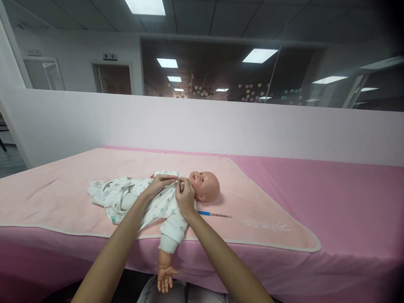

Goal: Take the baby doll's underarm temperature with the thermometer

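Observation:
A baby doll [206, 185] lies on its back, its bald head to the right. It is dressed in white printed baby clothes [164, 206]. My left hand [159, 184] rests over the chest, its fingertips pinching the garment's edge near the neck. Right beside it, my right hand [185, 194] is closed with thumb and fingers on the same edge, just below the doll's chin. The fingertips hide what exactly is between them. One doll arm [166, 269] hangs over the table's front edge. Close to my right wrist lies a thin thermometer [214, 214] with a blue end.
Under the doll is a peach blanket [259, 202] with pale trim, spread over a pink table cover [347, 202]. A white low wall [221, 126] runs behind the table, with glass above it. The person's legs [186, 292] are below the front edge.

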A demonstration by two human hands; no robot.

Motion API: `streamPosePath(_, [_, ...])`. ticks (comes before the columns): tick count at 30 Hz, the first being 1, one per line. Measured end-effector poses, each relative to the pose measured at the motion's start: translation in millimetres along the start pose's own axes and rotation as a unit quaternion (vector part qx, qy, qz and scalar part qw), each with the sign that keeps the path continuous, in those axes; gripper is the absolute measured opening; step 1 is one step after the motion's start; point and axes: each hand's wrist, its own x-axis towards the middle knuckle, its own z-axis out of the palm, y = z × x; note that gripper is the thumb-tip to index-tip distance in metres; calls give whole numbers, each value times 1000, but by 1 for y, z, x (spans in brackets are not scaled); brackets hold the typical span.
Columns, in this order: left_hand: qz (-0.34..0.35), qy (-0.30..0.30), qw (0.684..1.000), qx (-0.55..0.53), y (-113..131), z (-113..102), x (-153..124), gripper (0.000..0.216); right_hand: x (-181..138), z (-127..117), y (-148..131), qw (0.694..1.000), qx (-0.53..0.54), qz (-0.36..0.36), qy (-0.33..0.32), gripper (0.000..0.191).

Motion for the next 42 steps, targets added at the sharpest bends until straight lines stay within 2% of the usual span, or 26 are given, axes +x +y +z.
streamPosePath(6, [10, -56, 998, 0, 5, 4, -5, 47, 1, -1, -2, 1000, 3, 2, -3, 15])
streamPosePath(13, [39, -17, 996, 76, 9, 7, -9, 37, 1, -1, -1, 1000, 7, -7, -10, 18])
streamPosePath(21, [27, -36, 999, 9, 6, 5, -6, 39, 1, -2, -3, 1000, 16, -16, -20, 21])
streamPosePath(29, [0, -32, 997, -66, -2, 0, -1, 47, 2, 0, -1, 999, 29, 12, 5, 22])
streamPosePath(34, [11, -16, 998, -58, 0, 2, -2, 49, 2, -2, -4, 999, 28, 14, 15, 21])
streamPosePath(38, [28, -9, 998, -49, 2, 3, -3, 47, 2, -4, -7, 1000, 23, 4, -10, 18])
streamPosePath(42, [31, -10, 998, -45, 0, 1, -3, 47, 3, -5, -9, 1000, 11, -6, -27, 24])
